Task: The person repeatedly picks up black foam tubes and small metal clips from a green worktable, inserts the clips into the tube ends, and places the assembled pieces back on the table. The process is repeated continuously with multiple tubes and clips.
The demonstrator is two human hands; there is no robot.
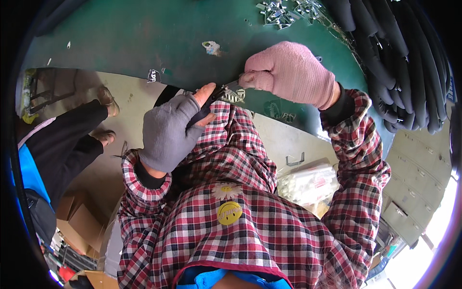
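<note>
My left hand (174, 127), in a grey glove with bare thumb and fingertip, is closed on a dark, narrow piece (205, 107) with a small metal end. The rest of that piece is hidden by the glove. My right hand (288, 72), in a pink knitted glove, is curled with its fingertips pinched together. A thin grey strip (232, 86) runs from this pinch to the metal end by my left thumb. Both hands are close together over the near edge of the green table (144, 38).
Loose metal clips (284, 12) lie at the table's far side. Black padded tubes (404, 62) with metal ends are heaped at the right. A person's legs (72, 135) stand at left, near a cardboard box (82, 224). Clear plastic packages (310, 185) are below the table.
</note>
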